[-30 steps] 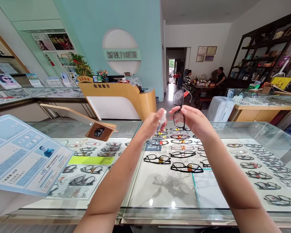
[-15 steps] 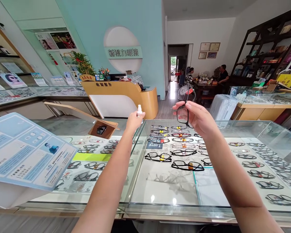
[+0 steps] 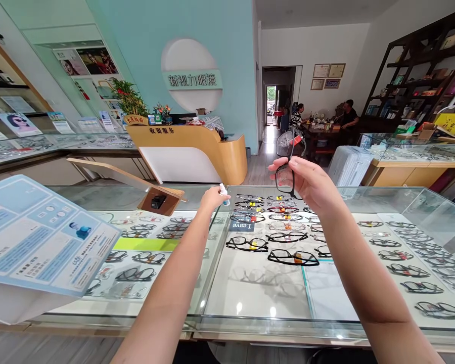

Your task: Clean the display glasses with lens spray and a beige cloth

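My right hand point(image 3: 307, 177) holds a pair of black-framed eyeglasses point(image 3: 285, 177) upright on end above the glass counter, pinched near the bridge. Droplets show on both lenses, and a small red tag is stuck on the upper one. My left hand point(image 3: 213, 197) is closed around a small white spray bottle point(image 3: 224, 192), low at the back part of the counter top. The bottle leans, and its lower part shows past my fingers. Rows of glasses point(image 3: 287, 237) lie inside the display case beneath both hands.
A blue-and-white printed card point(image 3: 45, 232) stands at the left of the glass counter point(image 3: 250, 326), beside a wooden-framed mirror point(image 3: 161, 202) seen from behind. Beyond are a cashier desk point(image 3: 185, 156), a plastic-wrapped case point(image 3: 349, 169) and two people at a far table.
My left hand has lowered, and the spray bottle has gone from upright to tilted. The lenses look wetter with droplets. My right hand has barely moved.
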